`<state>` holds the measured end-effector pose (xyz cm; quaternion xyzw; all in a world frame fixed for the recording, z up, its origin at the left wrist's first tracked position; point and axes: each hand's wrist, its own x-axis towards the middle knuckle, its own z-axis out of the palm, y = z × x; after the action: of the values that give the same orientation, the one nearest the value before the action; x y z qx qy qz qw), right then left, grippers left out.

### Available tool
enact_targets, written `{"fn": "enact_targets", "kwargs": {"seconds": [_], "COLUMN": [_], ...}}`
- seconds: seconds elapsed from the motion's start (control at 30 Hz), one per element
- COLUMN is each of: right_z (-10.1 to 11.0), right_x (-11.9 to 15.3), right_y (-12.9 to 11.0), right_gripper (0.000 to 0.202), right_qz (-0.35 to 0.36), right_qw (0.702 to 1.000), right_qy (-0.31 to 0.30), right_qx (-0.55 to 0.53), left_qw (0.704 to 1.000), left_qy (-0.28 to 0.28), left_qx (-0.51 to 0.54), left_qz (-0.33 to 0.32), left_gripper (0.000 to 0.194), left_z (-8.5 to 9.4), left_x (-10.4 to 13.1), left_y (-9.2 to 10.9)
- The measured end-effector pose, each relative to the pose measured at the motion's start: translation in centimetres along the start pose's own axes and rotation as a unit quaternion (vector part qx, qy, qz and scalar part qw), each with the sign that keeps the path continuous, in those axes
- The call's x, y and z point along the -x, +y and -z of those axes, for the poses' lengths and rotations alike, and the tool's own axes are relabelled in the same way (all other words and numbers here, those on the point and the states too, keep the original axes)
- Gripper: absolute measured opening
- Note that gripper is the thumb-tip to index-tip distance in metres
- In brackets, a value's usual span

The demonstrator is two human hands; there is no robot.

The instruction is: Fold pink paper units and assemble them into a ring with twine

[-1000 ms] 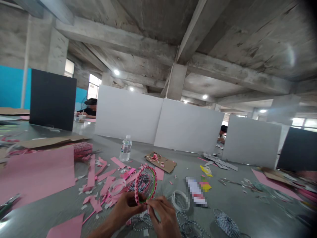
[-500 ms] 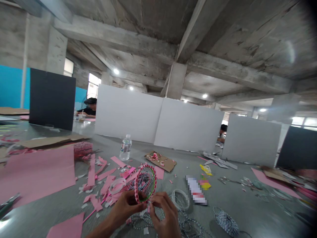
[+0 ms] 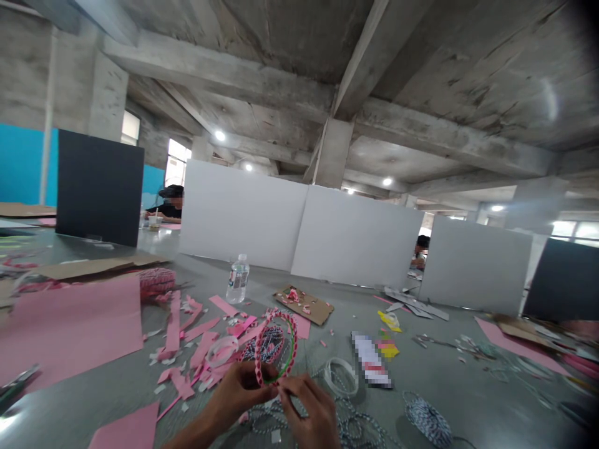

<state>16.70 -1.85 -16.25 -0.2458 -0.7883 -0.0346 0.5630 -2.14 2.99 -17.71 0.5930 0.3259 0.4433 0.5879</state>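
Note:
My left hand (image 3: 243,388) grips the lower left of an upright ring (image 3: 259,349), which is wrapped in pink and dark red cord and green along its inner side. At the ring's lower right, the fingers of my right hand (image 3: 309,405) are pinched together. What lies between those fingertips is too small to make out. Loose grey-and-white cord (image 3: 355,424) lies in loops on the table below and beside my right hand. Behind the ring sits a bundle of patterned cord (image 3: 269,344), partly covered by it.
Pink paper scraps (image 3: 206,349) and a white tape roll (image 3: 222,351) lie to the left. A water bottle (image 3: 238,280) stands behind. Cardboard (image 3: 304,304), a clear roll (image 3: 340,377) and a cord ball (image 3: 427,419) are on the table. White panels (image 3: 355,237) stand across the back.
My right hand has shifted slightly, its fingertips now a little lower and closer to the ring's bottom edge. The ring has turned very slightly. My left hand keeps its hold.

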Motion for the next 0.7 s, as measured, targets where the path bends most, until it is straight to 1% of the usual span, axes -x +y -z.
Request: {"fn": "enact_targets", "kwargs": {"seconds": [0.1,0.2,0.27,0.4,0.47,0.57,0.7], "right_z": [0.0,-0.6,-1.2,-2.4,-2.6,-2.6,-2.9], "right_x": [0.2,0.8,1.4,2.2,2.4,2.4,2.2], "right_y": [0.3,0.4,0.3,0.1,0.0,0.0,0.1], "right_gripper": [0.037,0.040,0.038,0.021,0.018,0.019,0.019], "right_qz": [0.018,0.029,0.020,-0.021,-0.024,-0.026,-0.023], "right_qw": [1.000,0.999,0.998,0.994,0.993,0.990,0.988], "right_qy": [-0.004,-0.005,0.014,0.076,0.092,0.117,0.138], "right_qx": [0.011,0.032,0.051,0.074,0.074,0.076,0.065], "left_qw": [1.000,1.000,0.999,0.998,0.998,0.998,0.999], "left_qy": [0.011,0.025,0.034,0.046,0.047,0.039,-0.009], "left_qx": [0.000,-0.004,-0.009,-0.018,-0.022,-0.024,-0.011], "left_qz": [-0.008,-0.009,-0.006,-0.026,-0.032,-0.032,-0.038], "left_gripper": [0.044,0.046,0.049,0.048,0.049,0.051,0.045], "left_z": [0.0,0.0,0.1,0.5,0.7,0.7,0.5], "left_x": [-0.1,-0.1,-0.2,-0.3,-0.4,-0.4,-0.3], "left_y": [0.0,0.1,-0.1,-0.8,-1.3,-1.5,-1.1]}}
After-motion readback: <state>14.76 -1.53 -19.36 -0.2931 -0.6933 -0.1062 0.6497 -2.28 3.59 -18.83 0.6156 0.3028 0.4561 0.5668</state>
